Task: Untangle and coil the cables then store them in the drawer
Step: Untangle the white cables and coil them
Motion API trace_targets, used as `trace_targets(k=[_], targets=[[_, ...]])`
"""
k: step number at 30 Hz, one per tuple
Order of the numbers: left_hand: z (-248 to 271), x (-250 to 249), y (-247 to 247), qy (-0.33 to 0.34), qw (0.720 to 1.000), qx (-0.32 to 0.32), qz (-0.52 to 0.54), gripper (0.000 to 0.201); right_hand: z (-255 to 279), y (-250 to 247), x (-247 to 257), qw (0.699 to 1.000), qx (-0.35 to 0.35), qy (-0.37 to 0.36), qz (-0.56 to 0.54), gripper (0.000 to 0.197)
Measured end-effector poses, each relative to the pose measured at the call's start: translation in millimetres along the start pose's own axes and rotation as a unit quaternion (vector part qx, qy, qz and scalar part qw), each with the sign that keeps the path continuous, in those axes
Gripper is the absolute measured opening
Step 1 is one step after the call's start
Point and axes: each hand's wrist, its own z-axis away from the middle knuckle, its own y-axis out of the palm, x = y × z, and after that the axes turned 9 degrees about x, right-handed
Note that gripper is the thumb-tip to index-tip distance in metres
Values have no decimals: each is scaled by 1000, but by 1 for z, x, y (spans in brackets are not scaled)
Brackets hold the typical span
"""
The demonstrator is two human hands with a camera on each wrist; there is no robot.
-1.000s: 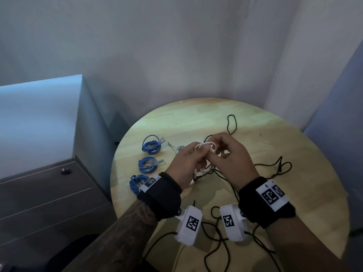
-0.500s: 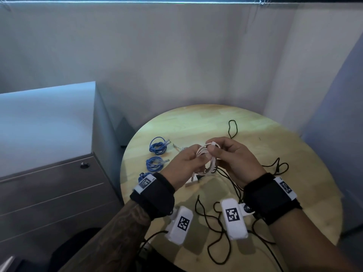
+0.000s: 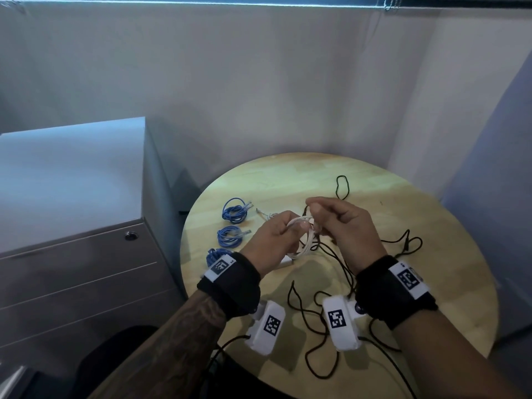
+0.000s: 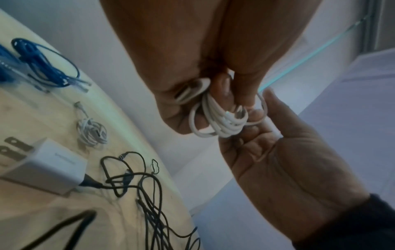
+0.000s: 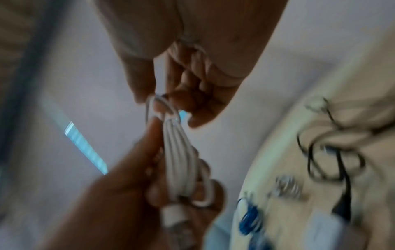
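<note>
A white cable (image 3: 305,242) is wound into a small coil held above the round wooden table (image 3: 437,286). My left hand (image 3: 290,229) grips the coil (image 4: 222,123) with its fingers curled round the strands. My right hand (image 3: 314,213) pinches a loop of the same cable (image 5: 162,105) between thumb and forefinger at the coil's top. Beneath the hands a black cable (image 3: 322,318) lies tangled and loose on the table. Three blue coiled cables (image 3: 233,211) sit in a row at the table's left side.
A grey drawer cabinet (image 3: 77,272) with its drawers shut stands left of the table. A white charger block (image 4: 47,166) with the black cable plugged in and a small white coiled cable (image 4: 91,131) lie on the table. Walls close in behind and to the right.
Both hands have risen a little from the table. The right hand has lifted its strand above the coil, and the white coil hangs more plainly between the hands.
</note>
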Motion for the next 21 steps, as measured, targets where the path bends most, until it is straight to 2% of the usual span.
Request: trace_targets(k=[2,4,6,9,11,15,17,19,21], targets=[[-1,3,-1,5,1000,2,15,16,0,0,-3,991,42,78,-102,38],[0,5,-2,-6,1000,22,1,14,2,-5,-2,986,71,115,-94,28],[0,5,-1,-27,998,39,29,10,4,-9,4,994,57,89,14,16],[-3,6,8,-84,982,34,166,7,0,-13,12,986,-67,1,156,21],[-1,9,19,-94,980,26,174,6,-5,-16,15,970,-132,-45,200,23],[5,11,30,-75,985,36,151,17,-11,-23,13,961,-198,-61,186,23],[4,9,26,-56,989,15,138,20,-11,-24,12,963,-204,-66,160,21],[3,9,21,-37,989,-32,142,24,-8,-24,12,972,-189,-75,116,19],[2,10,12,-30,980,-71,181,24,-4,-28,12,983,-136,-81,97,12]])
